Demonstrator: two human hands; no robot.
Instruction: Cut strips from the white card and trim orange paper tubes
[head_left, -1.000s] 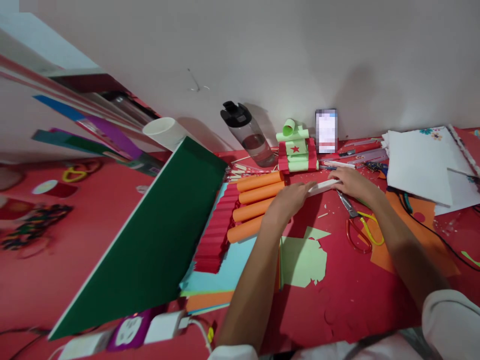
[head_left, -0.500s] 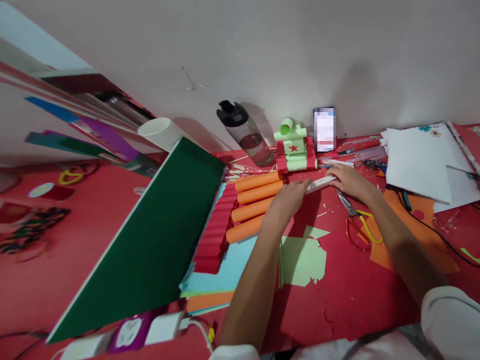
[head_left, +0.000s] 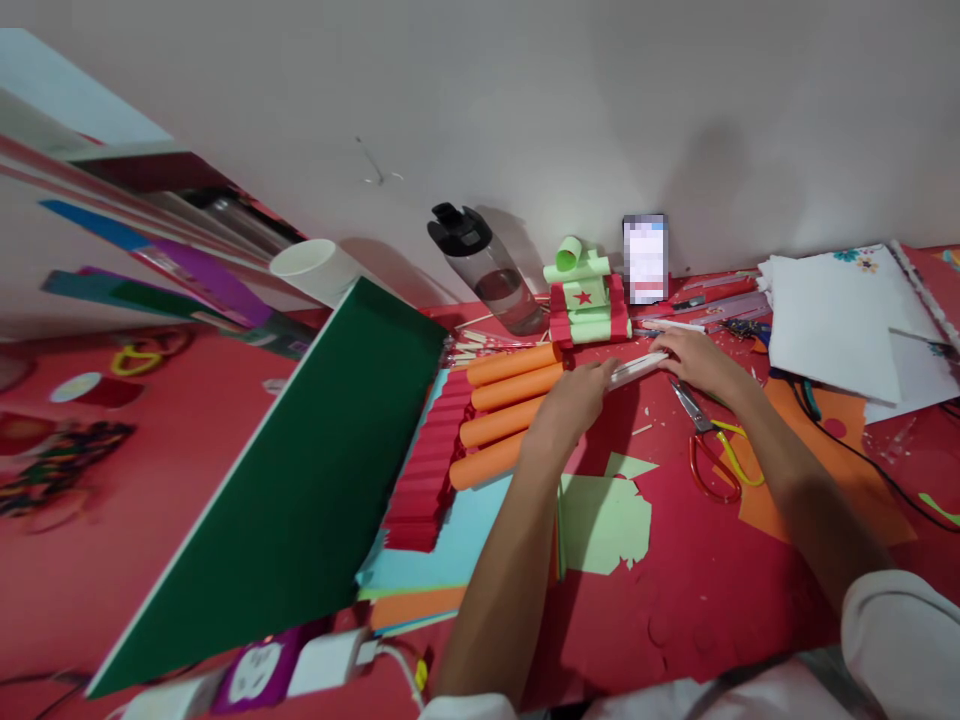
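A slim whitish bundle [head_left: 637,369], perhaps thin sticks in a see-through sleeve, spans the gap between my two hands. The fingers of my left hand [head_left: 574,395] are closed on its left end, beside several orange paper rolls [head_left: 510,398]. On its right end my right hand [head_left: 694,355] has its fingers bent round it. Just below that hand lie scissors [head_left: 701,425] with one red and one yellow handle. Behind the hands stands a stack of pale green paper rolls [head_left: 589,325] with red pleated paper and a red star.
A water bottle [head_left: 491,275] and a phone [head_left: 646,260] lean at the wall. Left stands a dark green board [head_left: 300,480] by red pleated paper [head_left: 427,465]. Pale green scraps [head_left: 606,520] lie in front, white sheets [head_left: 832,325] at right. A power strip [head_left: 259,672] lies near the front edge.
The view has shifted very slightly. Both hands keep hold of the whitish bundle in nearly the same place; nothing else has visibly moved.
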